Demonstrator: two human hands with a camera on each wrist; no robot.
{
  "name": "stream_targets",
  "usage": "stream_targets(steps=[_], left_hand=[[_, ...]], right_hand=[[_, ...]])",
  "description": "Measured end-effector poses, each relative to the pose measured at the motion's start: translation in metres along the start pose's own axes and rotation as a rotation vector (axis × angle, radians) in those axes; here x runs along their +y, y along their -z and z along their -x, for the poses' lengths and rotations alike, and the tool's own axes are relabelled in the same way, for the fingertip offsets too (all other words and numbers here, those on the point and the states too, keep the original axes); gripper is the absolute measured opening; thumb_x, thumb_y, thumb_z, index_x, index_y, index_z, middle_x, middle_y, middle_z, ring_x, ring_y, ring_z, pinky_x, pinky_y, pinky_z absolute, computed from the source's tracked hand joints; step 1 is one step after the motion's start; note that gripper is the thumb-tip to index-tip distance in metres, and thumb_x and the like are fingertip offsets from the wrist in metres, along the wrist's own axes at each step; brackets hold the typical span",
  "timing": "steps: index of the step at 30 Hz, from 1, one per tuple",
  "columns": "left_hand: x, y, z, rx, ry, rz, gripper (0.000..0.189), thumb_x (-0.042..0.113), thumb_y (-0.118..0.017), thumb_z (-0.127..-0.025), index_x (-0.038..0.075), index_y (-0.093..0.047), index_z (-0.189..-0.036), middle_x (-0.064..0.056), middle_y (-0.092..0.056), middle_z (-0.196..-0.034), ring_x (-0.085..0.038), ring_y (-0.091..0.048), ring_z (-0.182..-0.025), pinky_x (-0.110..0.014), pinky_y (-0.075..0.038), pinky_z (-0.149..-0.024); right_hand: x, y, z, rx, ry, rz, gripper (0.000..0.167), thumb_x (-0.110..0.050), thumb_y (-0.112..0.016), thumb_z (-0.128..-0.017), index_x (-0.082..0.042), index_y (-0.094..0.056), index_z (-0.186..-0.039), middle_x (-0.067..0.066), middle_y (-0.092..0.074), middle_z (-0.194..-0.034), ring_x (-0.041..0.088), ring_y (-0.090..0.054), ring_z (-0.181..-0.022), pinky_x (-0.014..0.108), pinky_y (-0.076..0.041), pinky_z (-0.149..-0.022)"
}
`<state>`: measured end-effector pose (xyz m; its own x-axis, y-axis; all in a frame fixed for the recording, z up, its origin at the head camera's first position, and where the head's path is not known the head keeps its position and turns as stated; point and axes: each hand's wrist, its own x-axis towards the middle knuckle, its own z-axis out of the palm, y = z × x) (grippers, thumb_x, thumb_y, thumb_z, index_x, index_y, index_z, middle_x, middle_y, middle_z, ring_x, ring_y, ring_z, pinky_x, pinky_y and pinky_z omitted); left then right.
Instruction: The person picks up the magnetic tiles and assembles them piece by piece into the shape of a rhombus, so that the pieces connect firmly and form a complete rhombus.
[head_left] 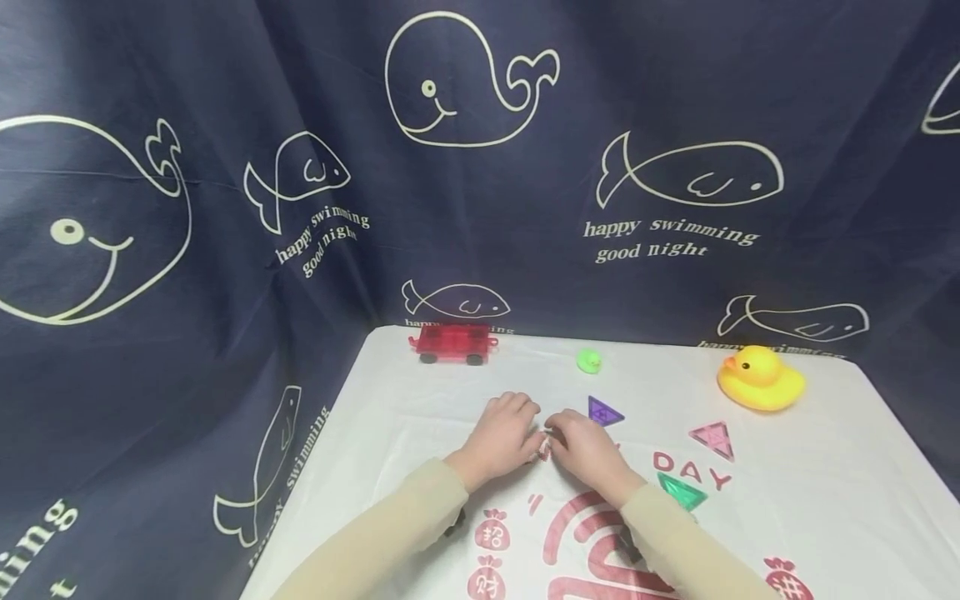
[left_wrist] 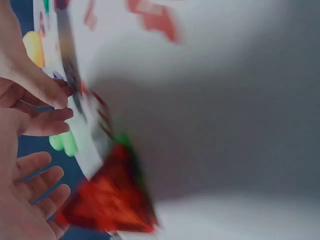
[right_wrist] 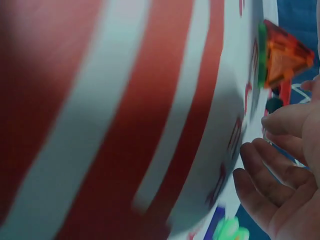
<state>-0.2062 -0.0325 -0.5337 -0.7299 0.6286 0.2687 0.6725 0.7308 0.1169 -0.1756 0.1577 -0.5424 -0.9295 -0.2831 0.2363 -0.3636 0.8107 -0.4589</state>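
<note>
My left hand (head_left: 502, 437) and right hand (head_left: 585, 450) come together over the middle of the table, fingertips close to each other. In the left wrist view, the left hand's lower fingers (left_wrist: 47, 200) are loosely bent beside a blurred pyramid (left_wrist: 112, 200) of see-through red-orange triangular tiles with a green side. The right wrist view shows the right hand's fingers (right_wrist: 265, 175) relaxed, with a gap to the thumb and nothing seen between them. That pyramid (right_wrist: 285, 57) stands beyond them there; in the head view the left hand and sleeve hide it.
Purple (head_left: 602, 412), pink (head_left: 716, 439) and green triangular tiles (head_left: 682, 490) lie around the right hand and sleeve. A red wheeled car (head_left: 452, 343), a small green duck (head_left: 590, 362) and a big yellow duck (head_left: 759, 379) stand at the back of the white table (head_left: 412, 392), before a dark curtain.
</note>
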Motion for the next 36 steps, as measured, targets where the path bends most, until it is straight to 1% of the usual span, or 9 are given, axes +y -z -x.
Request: stream_targets(steps=[6,13,16,19,21,23,27,32,36], left_hand=[[0.029,0.003,-0.025,-0.046,-0.08,-0.034,0.033,0.029,-0.068,-0.097,0.012,-0.068,-0.126,-0.001,-0.066,-0.122,-0.02,-0.058,-0.12,-0.038,-0.047,-0.102],[0.05,-0.008,-0.048,-0.096,-0.128,-0.056,0.026,0.028,-0.069,-0.096,0.015,-0.07,-0.119,0.002,-0.066,-0.115,-0.015,-0.062,-0.108,-0.031,-0.05,-0.094],[0.058,-0.017,-0.058,-0.123,-0.125,-0.066,0.024,0.027,-0.068,-0.096,0.017,-0.07,-0.117,0.004,-0.065,-0.112,-0.013,-0.062,-0.104,-0.029,-0.05,-0.09],[0.066,-0.026,-0.067,-0.14,-0.121,-0.072,0.027,0.027,-0.068,-0.096,0.018,-0.07,-0.122,0.005,-0.065,-0.116,-0.013,-0.062,-0.107,-0.029,-0.05,-0.092],[0.069,-0.03,-0.071,-0.141,-0.128,-0.072,0.03,0.026,-0.067,-0.097,0.018,-0.07,-0.126,0.005,-0.064,-0.12,-0.013,-0.062,-0.11,-0.028,-0.05,-0.094],[0.071,-0.033,-0.073,-0.142,-0.127,-0.071,0.034,0.026,-0.067,-0.099,0.018,-0.069,-0.131,0.003,-0.063,-0.127,-0.014,-0.061,-0.117,-0.029,-0.049,-0.099],[0.073,-0.038,-0.076,-0.174,-0.107,-0.068,0.042,0.025,-0.067,-0.099,0.017,-0.064,-0.14,0.0,-0.059,-0.142,-0.015,-0.054,-0.132,-0.031,-0.045,-0.108],[0.074,-0.04,-0.076,-0.239,-0.093,-0.069,0.052,0.025,-0.068,-0.098,0.018,-0.058,-0.149,-0.003,-0.051,-0.154,-0.017,-0.047,-0.142,-0.033,-0.042,-0.112],[0.076,-0.043,-0.077,-0.259,-0.082,-0.092,0.053,0.024,-0.068,-0.097,0.021,-0.057,-0.149,-0.002,-0.05,-0.156,-0.018,-0.046,-0.142,-0.034,-0.041,-0.113]], right_hand=[[0.032,0.026,0.025,0.034,-0.033,0.042,0.019,-0.007,-0.079,-0.085,-0.005,-0.076,-0.104,0.01,-0.073,-0.103,0.033,-0.072,-0.097,0.051,-0.058,-0.087],[0.06,0.056,0.052,0.027,-0.124,0.062,0.017,-0.01,-0.078,-0.087,-0.005,-0.076,-0.103,0.008,-0.073,-0.1,0.034,-0.071,-0.096,0.054,-0.057,-0.086],[0.07,0.065,0.064,0.02,-0.15,0.069,0.018,-0.01,-0.079,-0.087,-0.005,-0.076,-0.104,0.004,-0.072,-0.096,0.026,-0.07,-0.087,0.051,-0.058,-0.081],[0.078,0.073,0.077,0.019,-0.149,0.076,0.018,-0.009,-0.081,-0.086,-0.006,-0.076,-0.103,0.0,-0.069,-0.091,0.015,-0.063,-0.078,0.044,-0.057,-0.072],[0.083,0.077,0.086,0.016,-0.152,0.086,0.017,-0.009,-0.082,-0.086,-0.007,-0.077,-0.101,-0.002,-0.068,-0.09,0.011,-0.059,-0.076,0.041,-0.055,-0.07],[0.087,0.081,0.096,0.01,-0.156,0.093,0.016,-0.011,-0.082,-0.086,-0.008,-0.077,-0.101,-0.003,-0.068,-0.091,0.012,-0.061,-0.079,0.042,-0.056,-0.071],[0.093,0.086,0.113,-0.028,-0.181,0.111,0.02,-0.017,-0.085,-0.085,-0.01,-0.078,-0.103,-0.004,-0.068,-0.094,0.016,-0.063,-0.085,0.048,-0.057,-0.077],[0.098,0.089,0.124,-0.111,-0.201,0.105,0.04,-0.03,-0.088,-0.083,-0.004,-0.076,-0.112,0.001,-0.067,-0.102,0.021,-0.063,-0.091,0.054,-0.057,-0.083],[0.1,0.09,0.129,-0.167,-0.214,0.109,0.053,-0.04,-0.089,-0.081,-0.005,-0.075,-0.118,0.003,-0.066,-0.11,0.024,-0.064,-0.099,0.056,-0.055,-0.09]])
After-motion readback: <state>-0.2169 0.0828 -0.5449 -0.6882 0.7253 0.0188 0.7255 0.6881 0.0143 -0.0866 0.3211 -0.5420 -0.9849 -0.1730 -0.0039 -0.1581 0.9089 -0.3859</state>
